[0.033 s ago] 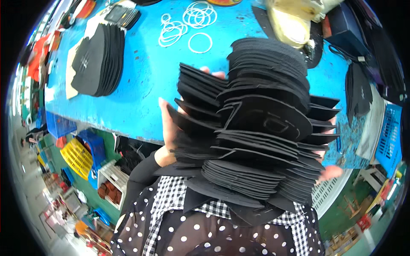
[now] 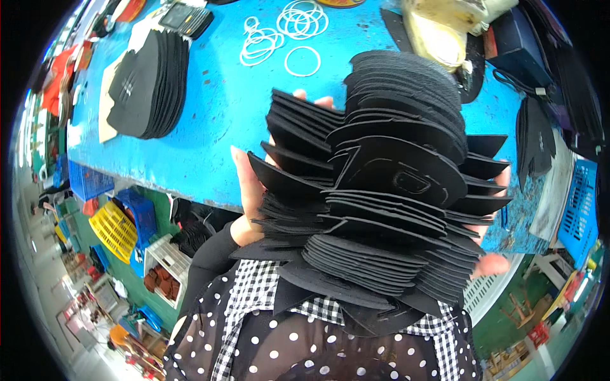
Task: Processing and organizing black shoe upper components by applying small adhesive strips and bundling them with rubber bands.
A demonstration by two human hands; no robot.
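I hold a big fanned stack of flat black cut pieces (image 2: 381, 190) against my chest, above the near edge of the blue table (image 2: 216, 120). My left hand (image 2: 251, 184) grips the stack's left side, with fingertips showing at its top. On the stack's right side, my right hand (image 2: 492, 260) is mostly hidden; only fingers show. The pieces are curved, thin and piled in uneven layers.
Another pile of black pieces (image 2: 149, 82) lies on the table's left part. White rings (image 2: 279, 35) lie at the far side, with a yellowish bundle (image 2: 438, 32) and black pieces (image 2: 537, 136) to the right. Crates, a yellow basket (image 2: 114, 228) and a blue basket (image 2: 578, 209) stand beside the table.
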